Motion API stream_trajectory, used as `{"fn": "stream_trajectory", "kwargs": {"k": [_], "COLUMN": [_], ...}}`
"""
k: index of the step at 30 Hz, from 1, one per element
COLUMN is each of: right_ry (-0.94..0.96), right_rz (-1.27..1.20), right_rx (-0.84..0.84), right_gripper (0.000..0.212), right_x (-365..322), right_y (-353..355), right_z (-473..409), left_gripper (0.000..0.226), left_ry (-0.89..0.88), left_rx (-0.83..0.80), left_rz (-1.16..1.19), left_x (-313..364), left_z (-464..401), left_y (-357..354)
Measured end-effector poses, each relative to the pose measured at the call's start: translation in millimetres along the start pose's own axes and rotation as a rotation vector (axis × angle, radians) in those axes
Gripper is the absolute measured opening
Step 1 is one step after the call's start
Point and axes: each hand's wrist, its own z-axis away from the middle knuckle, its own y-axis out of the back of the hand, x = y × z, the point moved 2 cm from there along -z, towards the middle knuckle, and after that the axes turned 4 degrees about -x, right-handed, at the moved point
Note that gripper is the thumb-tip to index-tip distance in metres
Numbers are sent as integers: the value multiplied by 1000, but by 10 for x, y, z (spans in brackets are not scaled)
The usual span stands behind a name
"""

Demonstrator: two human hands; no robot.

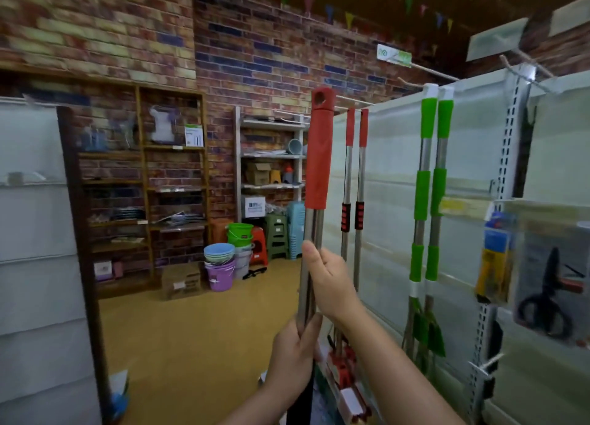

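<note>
I hold a mop pole [314,220] upright in front of me; it has a shiny metal shaft and a long red grip at its top with a hole in the cap. My right hand [330,284] grips the metal shaft just below the red grip, thumb on the left side. My left hand [295,357] grips the same shaft lower down, directly under the right hand. The pole's lower end runs out of view behind my arms.
Two red-handled mops [352,182] and two green-handled mops [429,195] hang on the white shelf panel [392,169] to the right. Packaged scissors [549,284] hang further right. Stacked buckets [223,265], stools and wooden shelves stand by the brick wall across the yellow floor.
</note>
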Motion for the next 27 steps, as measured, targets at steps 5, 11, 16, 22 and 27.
{"fn": "stream_trajectory", "kwargs": {"k": [5, 11, 16, 22, 27], "right_ry": [6, -3, 1, -22, -51], "right_rz": [-30, -5, 54, 159, 282], "right_rx": [45, 78, 143, 197, 238], "right_gripper": [45, 49, 53, 54, 55], "right_x": [502, 1076, 1540, 1985, 2298], "right_y": [-165, -239, -257, -228, -94], "right_z": [-938, -1883, -2701, -3629, -4305], "left_gripper": [47, 58, 64, 71, 62], "left_ry": [20, 19, 5, 97, 42], "left_rx": [-4, -90, -143, -226, -264], "left_rz": [24, -43, -21, 29, 42], "left_x": [-214, -470, -672, -862, -899], "left_z": [-1038, -2135, -3056, -4176, -4936], "left_y": [99, 166, 157, 123, 66]}}
